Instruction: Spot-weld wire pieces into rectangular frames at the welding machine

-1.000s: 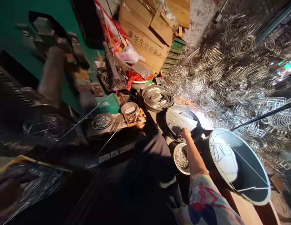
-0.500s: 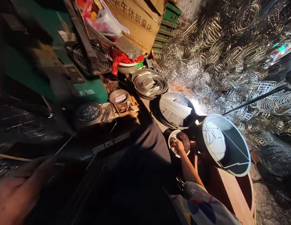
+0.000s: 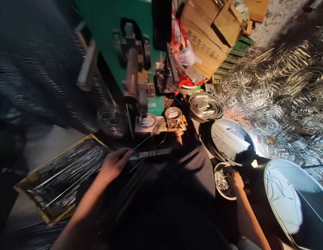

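Observation:
My left hand [image 3: 116, 162] is closed in a pinch at the left of my lap. From its fingertips a thin metal rod [image 3: 142, 142] points up and to the right, toward the machine. On the other side, my right hand [image 3: 236, 180] reaches down into a small round bowl [image 3: 223, 195] of small shiny metal pieces [image 3: 221, 180]. Its fingers are curled and partly in shadow, so what they grip cannot be made out. Left of my left arm lies a yellow-edged crate [image 3: 50, 221] with many thin metal rods [image 3: 80, 166].
A green machine [image 3: 99, 21] with a metal head stands ahead, above a dish of small bits [image 3: 147, 120] and pliers [image 3: 158, 125]. To the right are a basin of straight wires [image 3: 229, 137], a coiled-wire basin [image 3: 205, 106], a large bucket [image 3: 270, 173] and heaped wire racks [image 3: 286, 93].
The view has swung left, bringing the rod crate and machine head into sight. My left hand still pinches the rod, now farther forward, near the machine. My right hand stays in the bowl.

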{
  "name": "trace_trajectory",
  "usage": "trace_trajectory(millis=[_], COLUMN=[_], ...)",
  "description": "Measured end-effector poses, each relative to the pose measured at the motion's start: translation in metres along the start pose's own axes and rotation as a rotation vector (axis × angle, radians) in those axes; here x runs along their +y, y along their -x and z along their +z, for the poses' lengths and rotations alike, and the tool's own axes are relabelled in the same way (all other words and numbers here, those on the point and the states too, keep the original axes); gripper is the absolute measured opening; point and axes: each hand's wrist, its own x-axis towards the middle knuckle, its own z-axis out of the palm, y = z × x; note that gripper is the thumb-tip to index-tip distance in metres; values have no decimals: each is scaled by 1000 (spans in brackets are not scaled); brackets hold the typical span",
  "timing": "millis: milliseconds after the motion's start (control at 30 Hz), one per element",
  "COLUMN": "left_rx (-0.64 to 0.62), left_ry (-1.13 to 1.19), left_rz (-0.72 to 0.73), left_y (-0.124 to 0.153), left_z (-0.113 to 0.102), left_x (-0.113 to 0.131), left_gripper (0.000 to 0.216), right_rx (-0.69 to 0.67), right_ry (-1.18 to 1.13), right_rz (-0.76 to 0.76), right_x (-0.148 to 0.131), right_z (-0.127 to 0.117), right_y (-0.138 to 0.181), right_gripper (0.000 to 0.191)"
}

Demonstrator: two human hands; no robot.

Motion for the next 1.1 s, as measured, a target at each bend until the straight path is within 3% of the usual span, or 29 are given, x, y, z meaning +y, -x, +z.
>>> trace_trajectory(millis=[67, 133, 233, 333, 400, 533, 667, 833, 1100], left_rx=[-4, -10, 10, 76, 126, 206, 280, 313, 353], left_ry=[-6, -3, 10, 27, 35, 41, 22, 44, 113], left_rz=[24, 67, 123, 169, 194, 220, 189, 134, 105], left_y=[2, 0, -3, -3, -1, 6, 13, 17, 8], left_z=[-5, -7, -8, -5, 0, 10, 14, 15, 22], left_x=[-3, -3, 1, 4, 5, 2, -6, -15, -19], left_gripper=[41, 41, 40, 39, 38, 35, 32, 32, 30], right_rx=[-26, -2, 49, -56, -247, -566, -763, -760, -662], right_ry=[15, -120, -721, -1239, -1413, -1502, -1511, -1620, -1661], right_rz=[4, 6, -84, -269, -409, -556, -549, -529, -549], right_x=[-2, -10, -47, -124, -191, -317, -396, -436, -451], right_z=[-9, -23, -53, -79, -86, -70, -45, -39, -37], right_y=[3, 4, 10, 31, 55, 113, 167, 204, 211], right_gripper=[25, 26, 33, 39, 37, 38, 43, 37, 31])
